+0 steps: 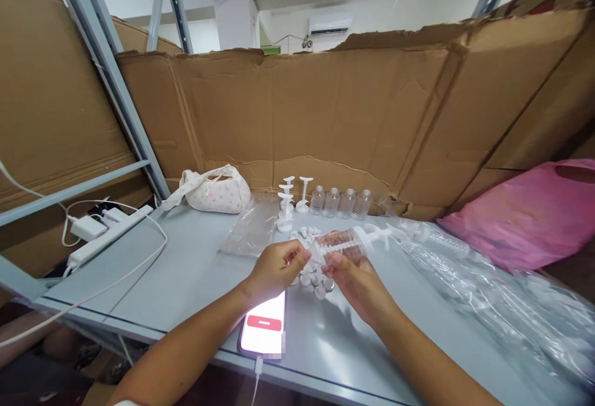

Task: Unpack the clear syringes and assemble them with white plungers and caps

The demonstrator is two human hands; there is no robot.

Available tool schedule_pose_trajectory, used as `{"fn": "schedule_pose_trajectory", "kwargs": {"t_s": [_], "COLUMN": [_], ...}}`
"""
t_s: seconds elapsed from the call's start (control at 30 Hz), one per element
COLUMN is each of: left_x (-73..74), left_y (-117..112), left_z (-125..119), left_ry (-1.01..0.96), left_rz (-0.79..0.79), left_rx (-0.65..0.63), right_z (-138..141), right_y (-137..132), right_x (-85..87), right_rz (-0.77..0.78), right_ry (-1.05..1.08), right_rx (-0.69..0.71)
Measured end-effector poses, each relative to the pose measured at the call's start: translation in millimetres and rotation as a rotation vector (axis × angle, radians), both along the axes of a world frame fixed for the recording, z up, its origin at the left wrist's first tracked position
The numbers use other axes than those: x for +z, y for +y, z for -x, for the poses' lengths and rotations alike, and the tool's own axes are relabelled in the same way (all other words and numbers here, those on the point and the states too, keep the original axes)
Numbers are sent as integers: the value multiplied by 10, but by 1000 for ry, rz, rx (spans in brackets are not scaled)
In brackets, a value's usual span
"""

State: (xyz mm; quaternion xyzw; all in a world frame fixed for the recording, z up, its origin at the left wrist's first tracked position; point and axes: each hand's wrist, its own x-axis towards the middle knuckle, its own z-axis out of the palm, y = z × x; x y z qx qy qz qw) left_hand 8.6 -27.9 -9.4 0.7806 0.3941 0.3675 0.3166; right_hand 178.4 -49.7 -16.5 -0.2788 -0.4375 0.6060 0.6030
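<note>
My right hand (353,276) is wrapped round a clear plastic bottle (351,246) that lies tilted on its side above the table. A white ribbed plunger (379,235) runs through it, its handle pointing right. At the bottle's narrow left end, my left hand (281,266) is closed, thumb and fingers pinched on what looks like a small white cap, mostly hidden by the fingertips. Below and behind the hands lies a pile of loose white caps (320,291).
Several clear bottles (331,203) and white plungers (285,207) stand at the back. A clear bag (251,226), patterned pouch (218,190) and power strip (109,238) lie left. A charging phone (264,325) is in front. Bagged plastic parts (469,276) and a pink bag (525,220) lie right.
</note>
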Motion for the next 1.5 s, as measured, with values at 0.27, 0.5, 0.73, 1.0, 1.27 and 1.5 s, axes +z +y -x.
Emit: {"fn": "schedule_pose_trajectory", "kwargs": {"t_s": [0.27, 0.5, 0.73, 1.0, 1.27, 1.5], "left_x": [0, -10, -6, 0, -12, 20], "left_y": [-21, 32, 15, 53, 82, 50], "left_z": [-31, -6, -22, -12, -12, 5], "left_ry": [24, -67, -72, -227, -276, -57], "left_rz": [-111, 127, 10, 187, 306, 92], "left_rx": [145, 1, 65, 10, -40, 62], "right_z": [-24, -11, -22, -44, -26, -74], "right_y": [64, 50, 82, 81, 57, 49], "right_x": [-38, -27, -21, -31, 16, 35], "right_rz": [6, -1, 0, 28, 25, -20], "right_ry": [-10, -2, -18, 7, 24, 7], "right_rx": [-29, -21, -69, -48, -58, -96]}}
